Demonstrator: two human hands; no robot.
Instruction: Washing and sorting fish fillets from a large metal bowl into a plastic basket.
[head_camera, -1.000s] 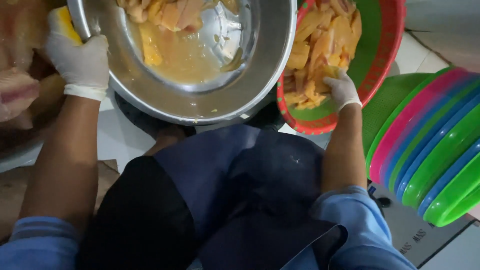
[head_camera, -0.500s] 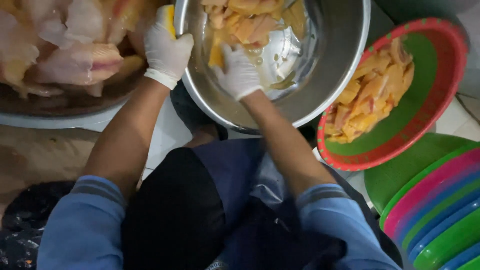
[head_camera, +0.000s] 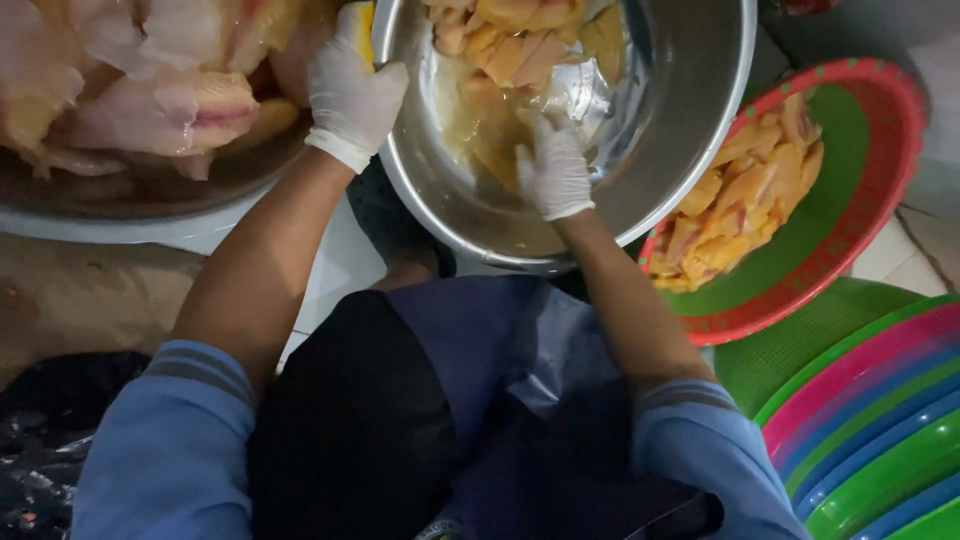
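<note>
Change: since the frame half a second before, both hands held much the same places, and the right hand (head_camera: 553, 168) had slid a little lower along the bowl's inner wall, at upper centre of the frame.
Left hand: white-gloved, the left hand (head_camera: 352, 90) gripped the steel bowl (head_camera: 690, 130) at its left rim, fingers curled over the edge and closed on it, with something yellow showing just above the glove at the top of the frame.
Right hand: also gloved, it lay palm down inside the bowl, fingers spread and loosely bent over the wet metal; whether it had hold of a piece could not be told.
Pieces: yellow marinated pieces (head_camera: 520, 40) were heaped at the bowl's far side, upper centre, with yellow liquid pooled near the hand.
Tray: a red-rimmed green tray (head_camera: 860, 230) at right held more of the yellow pieces (head_camera: 740, 200), just beside the bowl.
Surroundings: pale raw fillets (head_camera: 150, 90) filled a dish at upper left; stacked coloured trays (head_camera: 880, 420) sat at lower right.
Step in hand: by appearance, gathering pieces out of the bowl while the other hand steadied it.
Next move calls for: a firm closing of the fingers on slippery pieces, and the bowl kept steady at its rim.
</note>
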